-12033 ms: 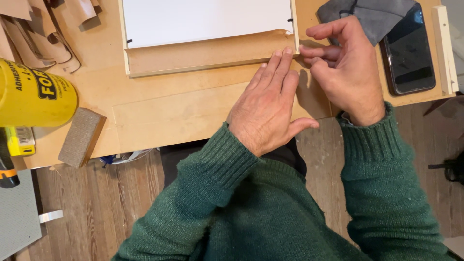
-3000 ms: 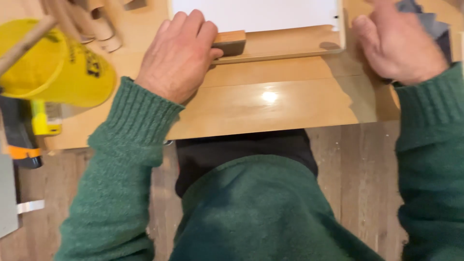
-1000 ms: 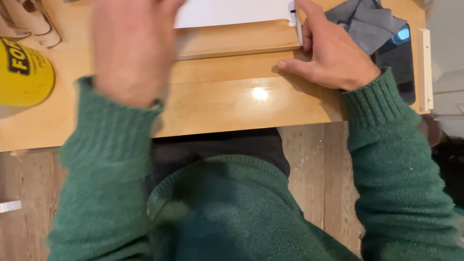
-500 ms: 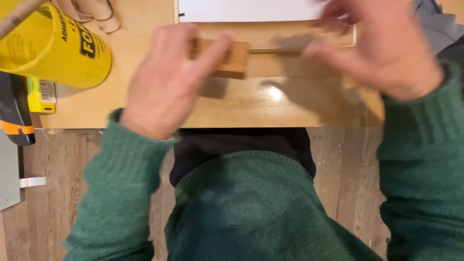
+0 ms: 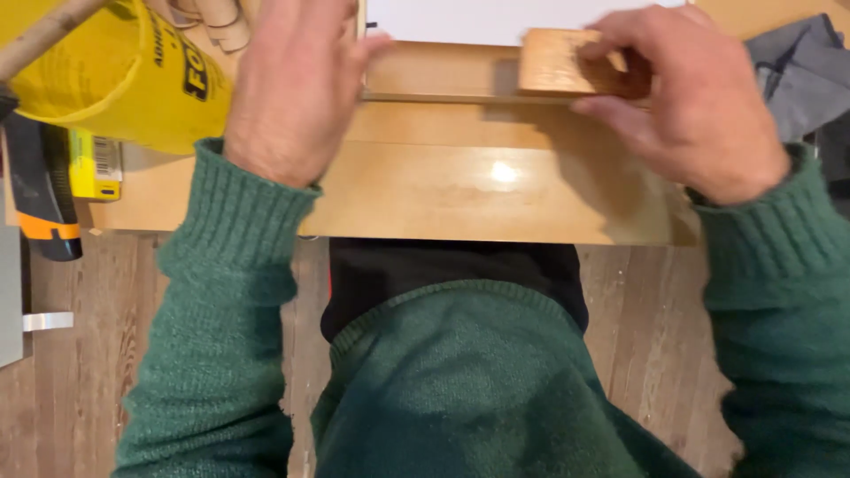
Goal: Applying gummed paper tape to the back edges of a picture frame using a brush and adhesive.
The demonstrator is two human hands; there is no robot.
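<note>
Wood plank floor [image 5: 53, 398] below, pale smooth wooden table [image 5: 460, 190] above it with a glare spot mid-surface. Far left: black-and-orange tool [image 5: 40, 199] partly off the table edge, next to it a small yellow item [image 5: 88, 164] with a barcode label. Over both, a big yellow plastic bottle [image 5: 106, 80] lies tilted, a wooden stick [image 5: 40, 40] crossing its top left corner. Pale wood scraps [image 5: 217, 16] just behind the bottle, mostly cut off by the frame.

Left hand [image 5: 292, 84], green ribbed knit cuff, lies palm-down, fingers flat and loosely together, resting on the left end of a flat wooden board [image 5: 443, 75]; holds nothing. Hand blocks the board's corner. White sheet [image 5: 496, 18] sits on the board's far part, matte, straight-edged.

Right hand [image 5: 686, 97] grips a small rectangular wooden block [image 5: 562, 64], fingers curled over its top and right end, thumb on the near side. Block sits on the board near its front edge, touching it. Block grain is coarse, edges square.

Far right: crumpled grey cloth [image 5: 801, 66] on the table, just past the right hand.
</note>
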